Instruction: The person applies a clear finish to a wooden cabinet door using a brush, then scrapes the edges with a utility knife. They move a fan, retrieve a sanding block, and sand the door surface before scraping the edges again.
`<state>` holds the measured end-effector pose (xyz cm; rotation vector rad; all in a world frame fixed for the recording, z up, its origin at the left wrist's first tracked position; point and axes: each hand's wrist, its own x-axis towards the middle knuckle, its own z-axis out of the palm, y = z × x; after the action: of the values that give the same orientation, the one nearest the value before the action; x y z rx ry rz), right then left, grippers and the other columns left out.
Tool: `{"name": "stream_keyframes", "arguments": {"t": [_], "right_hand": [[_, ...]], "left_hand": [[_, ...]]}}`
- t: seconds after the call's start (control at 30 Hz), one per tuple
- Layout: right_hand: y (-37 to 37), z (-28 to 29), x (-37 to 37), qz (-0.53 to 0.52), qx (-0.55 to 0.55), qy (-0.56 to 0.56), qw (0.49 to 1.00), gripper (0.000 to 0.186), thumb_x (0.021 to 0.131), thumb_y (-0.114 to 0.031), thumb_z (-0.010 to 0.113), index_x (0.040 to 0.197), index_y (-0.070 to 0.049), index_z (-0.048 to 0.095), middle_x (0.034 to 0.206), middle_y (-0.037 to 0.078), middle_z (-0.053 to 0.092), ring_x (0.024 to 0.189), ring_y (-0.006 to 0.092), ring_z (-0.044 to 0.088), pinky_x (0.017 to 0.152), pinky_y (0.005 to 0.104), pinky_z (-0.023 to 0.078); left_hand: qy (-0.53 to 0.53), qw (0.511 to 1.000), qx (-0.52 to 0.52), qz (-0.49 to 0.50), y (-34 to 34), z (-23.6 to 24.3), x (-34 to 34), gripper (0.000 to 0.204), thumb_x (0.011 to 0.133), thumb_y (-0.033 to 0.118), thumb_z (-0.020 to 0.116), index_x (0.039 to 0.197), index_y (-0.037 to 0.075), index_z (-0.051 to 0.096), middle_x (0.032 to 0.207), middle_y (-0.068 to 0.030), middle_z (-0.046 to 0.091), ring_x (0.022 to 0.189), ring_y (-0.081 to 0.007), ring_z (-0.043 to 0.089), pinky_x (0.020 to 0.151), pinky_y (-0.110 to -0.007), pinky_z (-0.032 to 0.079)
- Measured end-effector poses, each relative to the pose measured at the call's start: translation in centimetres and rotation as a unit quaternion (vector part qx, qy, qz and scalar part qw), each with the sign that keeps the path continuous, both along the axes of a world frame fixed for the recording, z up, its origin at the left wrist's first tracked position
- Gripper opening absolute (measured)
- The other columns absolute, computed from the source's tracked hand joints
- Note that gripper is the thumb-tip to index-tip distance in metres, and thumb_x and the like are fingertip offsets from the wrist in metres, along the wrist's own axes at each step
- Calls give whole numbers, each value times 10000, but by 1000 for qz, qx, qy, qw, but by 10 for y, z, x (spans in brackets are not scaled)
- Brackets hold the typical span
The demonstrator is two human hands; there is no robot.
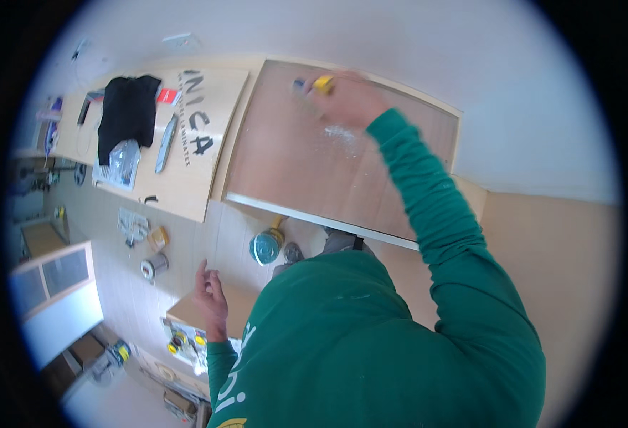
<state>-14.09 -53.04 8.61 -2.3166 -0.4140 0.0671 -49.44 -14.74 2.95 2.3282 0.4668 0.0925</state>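
Note:
My right hand (349, 98), smeared by motion, is closed round a small yellow object (323, 85) over the far part of a brown panel (292, 153). A bluish end (299, 84) shows beside the yellow part; its kind is too blurred to tell. Pale strips edge the panel, and a patch of white powder (340, 134) lies on its surface just below my right hand. At the lower left, my left hand (212, 296) hangs away from the panel with its fingers apart and nothing in it.
A pale board (218, 121) with dark lettering adjoins the panel on the left. On it lie black cloth (127, 114), a long grey tool (166, 143) and a plastic bag (123, 164). A teal bucket (265, 247) and a can (153, 267) stand on the floor.

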Motion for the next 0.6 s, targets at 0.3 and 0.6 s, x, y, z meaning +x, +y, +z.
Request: {"name": "stream_keyframes", "arguments": {"t": [0.3, 0.6], "right_hand": [[-5, -26, -12, 237, -37, -38, 970, 183, 910, -228, 701, 1088, -194, 721, 876, 163, 694, 769, 354, 673, 725, 421, 543], [61, -75, 35, 281, -82, -65, 954, 233, 854, -117, 703, 1070, -203, 708, 1011, 143, 724, 952, 378, 684, 841, 459, 549]], "left_hand": [[40, 992, -27, 120, -21, -2, -48, 390, 1050, 138, 607, 1427, 40, 597, 985, -92, 722, 842, -133, 655, 736, -288, 533], [65, 986, 6, 155, -46, -10, -62, 367, 1048, 146, 606, 1404, 58, 611, 997, -107, 729, 852, -156, 667, 738, -306, 540]]}}
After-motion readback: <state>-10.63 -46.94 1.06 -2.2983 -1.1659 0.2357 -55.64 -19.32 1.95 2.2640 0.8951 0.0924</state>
